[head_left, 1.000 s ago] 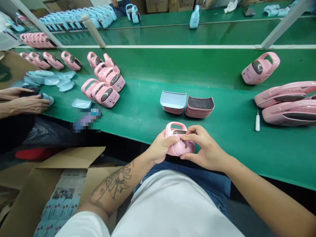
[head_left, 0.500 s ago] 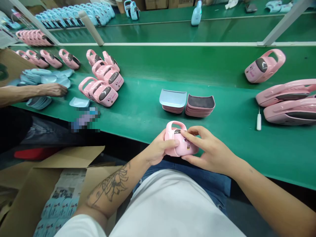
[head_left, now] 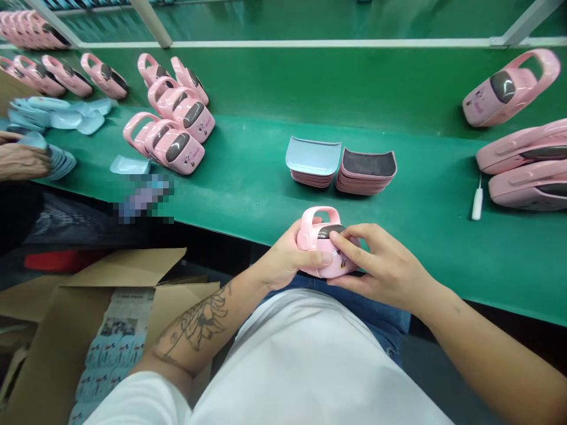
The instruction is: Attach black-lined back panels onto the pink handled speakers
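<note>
Overall, the green table filled most of the view, which had dipped over the last half second so that the far bench passed almost out of frame. An open carton stood near left, below the table's edge. Left of centre lay a cluster of pink cases. Two short stacks, one blue-topped and one dark-topped, stood side by side beyond my hands, their places unchanged. At the left, a co-worker's hand had come back from the loose blue pieces to a nearer stack of them.

My left hand was clamped round the left end of a pink handled case, thumb across its front; my right hand gripped its right end, thumb below. The case was held at the table's near edge, in front of me, handle pointing far. My right fingers had shifted, exposing more of its dark window, with the index fingertip by the window's lower edge. I judged that handling of the case's front was under way, with release not yet reached.
</note>
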A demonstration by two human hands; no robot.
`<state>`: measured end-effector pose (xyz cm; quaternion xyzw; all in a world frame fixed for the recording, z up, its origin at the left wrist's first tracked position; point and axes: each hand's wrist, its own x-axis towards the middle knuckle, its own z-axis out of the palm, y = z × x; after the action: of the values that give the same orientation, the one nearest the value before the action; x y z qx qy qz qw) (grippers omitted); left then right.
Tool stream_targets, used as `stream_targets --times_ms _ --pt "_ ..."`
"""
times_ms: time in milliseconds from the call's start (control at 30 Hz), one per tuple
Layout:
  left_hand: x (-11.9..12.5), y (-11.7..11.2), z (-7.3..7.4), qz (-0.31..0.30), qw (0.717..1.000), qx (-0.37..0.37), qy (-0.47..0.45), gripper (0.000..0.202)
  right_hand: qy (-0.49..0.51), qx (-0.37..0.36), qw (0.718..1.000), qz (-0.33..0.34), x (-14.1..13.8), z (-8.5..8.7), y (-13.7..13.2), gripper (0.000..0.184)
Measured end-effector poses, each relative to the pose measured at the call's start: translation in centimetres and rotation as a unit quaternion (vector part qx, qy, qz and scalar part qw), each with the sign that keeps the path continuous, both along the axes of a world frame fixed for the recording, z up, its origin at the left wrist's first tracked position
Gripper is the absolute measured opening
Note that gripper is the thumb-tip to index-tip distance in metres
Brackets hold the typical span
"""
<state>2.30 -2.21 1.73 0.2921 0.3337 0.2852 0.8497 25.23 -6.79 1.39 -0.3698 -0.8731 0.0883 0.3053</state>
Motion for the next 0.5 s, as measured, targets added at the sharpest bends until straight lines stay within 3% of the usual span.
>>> stream_targets --times_ms 333,500 --pt "0.43 -0.33 0.23 0.012 1.000 0.005 0.009 0.082 0.017 -0.023 1.000 0.004 -0.37 0.55 -0.21 0.082" --pt "0.62 0.15 0.75 -0.019 0.999 0.023 -0.020 0.084 0.002 -0.041 0.999 -0.016 -0.50 0.78 -0.15 0.083"
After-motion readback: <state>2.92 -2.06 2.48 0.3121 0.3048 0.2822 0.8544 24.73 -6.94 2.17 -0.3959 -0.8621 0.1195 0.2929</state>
